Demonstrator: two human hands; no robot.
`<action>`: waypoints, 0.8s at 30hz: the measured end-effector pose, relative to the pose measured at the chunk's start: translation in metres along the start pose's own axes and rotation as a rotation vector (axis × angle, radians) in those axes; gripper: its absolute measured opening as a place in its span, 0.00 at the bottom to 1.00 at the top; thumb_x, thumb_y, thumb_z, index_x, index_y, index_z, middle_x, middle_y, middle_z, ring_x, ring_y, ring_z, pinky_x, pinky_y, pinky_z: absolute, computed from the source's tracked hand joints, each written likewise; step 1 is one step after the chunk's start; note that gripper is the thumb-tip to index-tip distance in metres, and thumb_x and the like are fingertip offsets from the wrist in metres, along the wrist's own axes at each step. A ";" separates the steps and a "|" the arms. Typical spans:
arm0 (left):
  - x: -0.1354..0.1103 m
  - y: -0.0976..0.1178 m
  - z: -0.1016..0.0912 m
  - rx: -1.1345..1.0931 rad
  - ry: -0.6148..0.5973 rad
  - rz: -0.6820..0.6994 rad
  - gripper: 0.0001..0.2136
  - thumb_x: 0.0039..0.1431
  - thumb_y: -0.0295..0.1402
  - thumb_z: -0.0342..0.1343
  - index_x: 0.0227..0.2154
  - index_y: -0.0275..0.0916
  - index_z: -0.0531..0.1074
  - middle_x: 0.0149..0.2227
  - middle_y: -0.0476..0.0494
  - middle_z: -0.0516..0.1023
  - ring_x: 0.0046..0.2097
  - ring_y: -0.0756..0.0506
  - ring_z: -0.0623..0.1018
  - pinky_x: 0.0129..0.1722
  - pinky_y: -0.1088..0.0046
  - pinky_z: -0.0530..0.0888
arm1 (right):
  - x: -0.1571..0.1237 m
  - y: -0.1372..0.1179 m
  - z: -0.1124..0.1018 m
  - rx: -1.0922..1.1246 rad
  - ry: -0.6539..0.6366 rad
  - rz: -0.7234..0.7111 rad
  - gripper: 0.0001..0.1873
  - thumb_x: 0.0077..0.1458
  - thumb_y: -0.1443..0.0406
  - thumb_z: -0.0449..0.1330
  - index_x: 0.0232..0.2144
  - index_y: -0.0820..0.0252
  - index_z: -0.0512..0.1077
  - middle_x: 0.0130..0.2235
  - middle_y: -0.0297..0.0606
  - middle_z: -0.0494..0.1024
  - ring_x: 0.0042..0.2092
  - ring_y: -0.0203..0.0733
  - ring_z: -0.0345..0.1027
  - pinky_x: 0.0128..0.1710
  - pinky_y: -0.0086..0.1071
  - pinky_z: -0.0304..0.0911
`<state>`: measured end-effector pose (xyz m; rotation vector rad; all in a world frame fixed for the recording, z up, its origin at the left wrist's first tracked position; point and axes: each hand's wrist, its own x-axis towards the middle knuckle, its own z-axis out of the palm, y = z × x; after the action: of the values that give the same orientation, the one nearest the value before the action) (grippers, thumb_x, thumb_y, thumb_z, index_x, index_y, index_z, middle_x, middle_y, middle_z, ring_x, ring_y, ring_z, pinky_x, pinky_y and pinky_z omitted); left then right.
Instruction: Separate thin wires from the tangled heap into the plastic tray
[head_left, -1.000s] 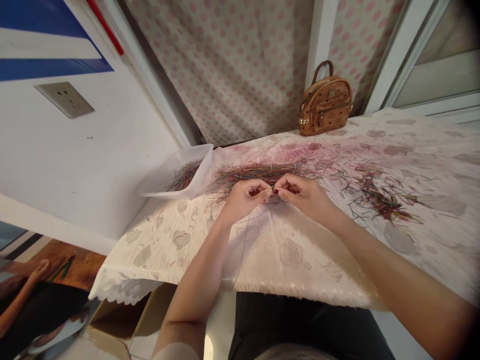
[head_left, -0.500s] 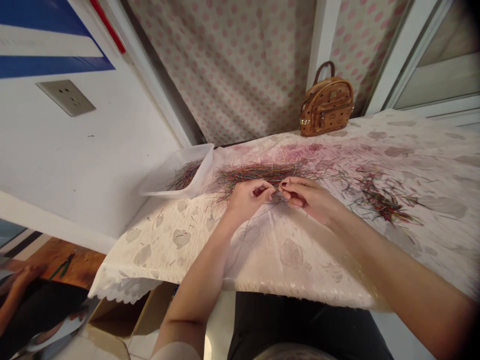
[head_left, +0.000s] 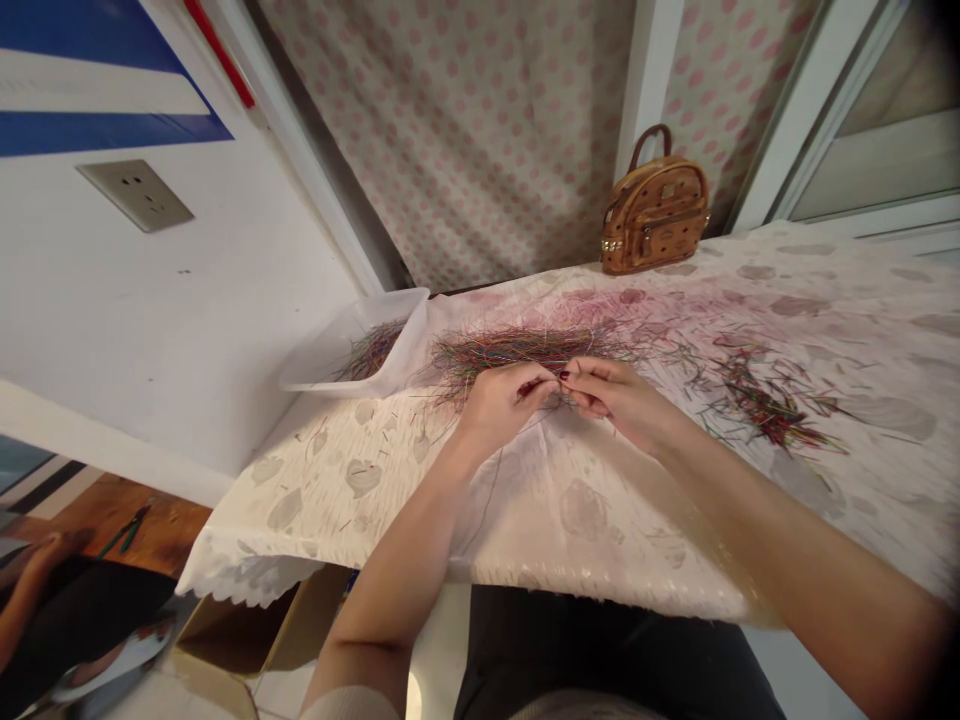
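Note:
In front of a long bundle of thin coloured wires (head_left: 517,345), my left hand (head_left: 501,405) is closed in a pinch. A thin wire (head_left: 487,497) trails from under it towards the table's front edge. My right hand (head_left: 619,402) pinches too, its fingertips almost touching the left ones. What passes between the fingertips is too fine to see well, but it looks like thin wire. To the right of both hands lies a loose heap of short wire pieces (head_left: 772,405).
A translucent plastic tub (head_left: 409,345) with more wires lies at the left by the wall. A small brown backpack (head_left: 656,222) stands at the table's back. Below left are an open cardboard box (head_left: 289,625), green-handled pliers (head_left: 133,530) and another person's arm (head_left: 30,600).
My left hand has shifted slightly right, so the fingertips of both hands have come closer together. The right hand has barely moved.

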<state>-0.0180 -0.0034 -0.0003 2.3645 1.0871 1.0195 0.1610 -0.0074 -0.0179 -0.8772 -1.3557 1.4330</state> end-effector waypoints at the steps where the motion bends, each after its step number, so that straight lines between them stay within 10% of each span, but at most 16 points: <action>1: 0.000 0.000 0.000 0.005 0.003 -0.018 0.07 0.62 0.34 0.55 0.33 0.41 0.78 0.30 0.49 0.80 0.30 0.51 0.74 0.33 0.76 0.67 | 0.000 -0.001 0.000 -0.005 0.021 -0.022 0.16 0.49 0.58 0.63 0.20 0.58 0.62 0.20 0.29 0.60 0.21 0.29 0.45 0.22 0.31 0.40; 13: -0.046 -0.007 -0.033 -0.094 -0.031 -0.329 0.12 0.61 0.39 0.55 0.26 0.39 0.76 0.26 0.48 0.78 0.28 0.50 0.74 0.29 0.76 0.67 | 0.005 -0.001 -0.021 0.110 0.296 -0.115 0.19 0.47 0.58 0.64 0.20 0.55 0.56 0.21 0.28 0.53 0.22 0.32 0.43 0.21 0.32 0.41; 18: -0.068 -0.006 -0.059 -0.111 -0.045 -0.461 0.10 0.58 0.37 0.57 0.25 0.38 0.76 0.25 0.47 0.78 0.25 0.51 0.73 0.27 0.76 0.68 | 0.004 -0.001 -0.016 0.122 0.184 -0.058 0.18 0.46 0.55 0.66 0.21 0.58 0.64 0.22 0.30 0.59 0.23 0.31 0.46 0.21 0.31 0.40; 24: -0.056 -0.033 -0.135 0.130 0.312 -0.603 0.08 0.55 0.36 0.57 0.30 0.38 0.78 0.25 0.47 0.79 0.26 0.50 0.75 0.25 0.75 0.67 | 0.000 -0.003 -0.008 0.021 0.141 -0.026 0.22 0.51 0.46 0.62 0.29 0.60 0.73 0.23 0.34 0.66 0.23 0.32 0.53 0.21 0.31 0.45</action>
<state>-0.1590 -0.0234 0.0469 1.7943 1.8772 1.1168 0.1687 -0.0047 -0.0160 -0.9261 -1.2399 1.3382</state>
